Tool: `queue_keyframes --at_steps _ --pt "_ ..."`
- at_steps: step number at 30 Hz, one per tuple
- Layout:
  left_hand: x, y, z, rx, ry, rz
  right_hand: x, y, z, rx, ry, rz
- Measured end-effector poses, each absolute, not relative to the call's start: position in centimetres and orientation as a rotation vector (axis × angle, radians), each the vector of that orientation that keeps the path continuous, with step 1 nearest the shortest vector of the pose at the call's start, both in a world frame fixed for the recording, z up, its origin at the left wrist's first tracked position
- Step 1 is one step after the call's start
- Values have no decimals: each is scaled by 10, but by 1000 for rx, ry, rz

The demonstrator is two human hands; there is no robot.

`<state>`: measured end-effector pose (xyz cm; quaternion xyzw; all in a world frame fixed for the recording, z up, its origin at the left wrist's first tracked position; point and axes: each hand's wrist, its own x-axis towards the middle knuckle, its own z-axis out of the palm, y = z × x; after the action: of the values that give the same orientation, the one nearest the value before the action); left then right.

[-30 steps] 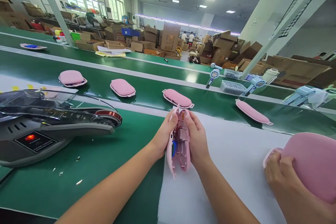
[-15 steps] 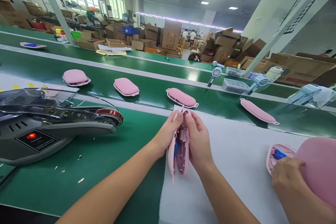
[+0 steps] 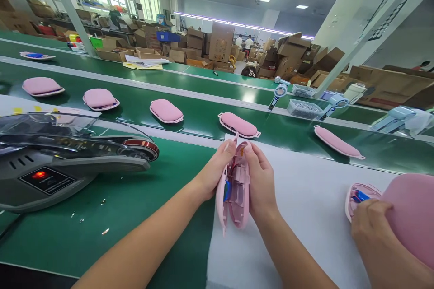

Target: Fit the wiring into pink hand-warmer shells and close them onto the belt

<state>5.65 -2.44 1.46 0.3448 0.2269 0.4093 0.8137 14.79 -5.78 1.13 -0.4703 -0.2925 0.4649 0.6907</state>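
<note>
At the lower centre of the frame, a pink plastic shell (image 3: 240, 198), long and rounded, is held upright in two parted halves; one half is pinched by the grip of the left hand (image 3: 217, 167), the other by the grip of the right hand (image 3: 262, 183). One blue part (image 3: 226, 191) is seen inside, among moulded ribs. Beneath, a matte white sheet (image 3: 315, 216) is spread over the glossy green desk (image 3: 186, 257). At the lower right, a large, smooth pink piece (image 3: 410, 216) and one opened pink case (image 3: 352, 203) are met by a co-worker's hand (image 3: 371, 223). The left edge is filled by one grey machine (image 3: 88, 171) with a clear curved cover. Beyond, five closed oval pink cases (image 3: 239, 125) are spaced in a row; farther, two clear plastic bins (image 3: 305, 109) are seen, then stacked cardboard boxes (image 3: 222, 43).
</note>
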Motion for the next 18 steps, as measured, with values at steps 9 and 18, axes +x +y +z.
queue_keyframes --at_steps 9,18 --pt "64 -31 9 700 493 944 146 -55 12 -1068 -628 1086" --pt "69 -38 12 731 629 1013 139 -52 7 -1121 -651 1094"
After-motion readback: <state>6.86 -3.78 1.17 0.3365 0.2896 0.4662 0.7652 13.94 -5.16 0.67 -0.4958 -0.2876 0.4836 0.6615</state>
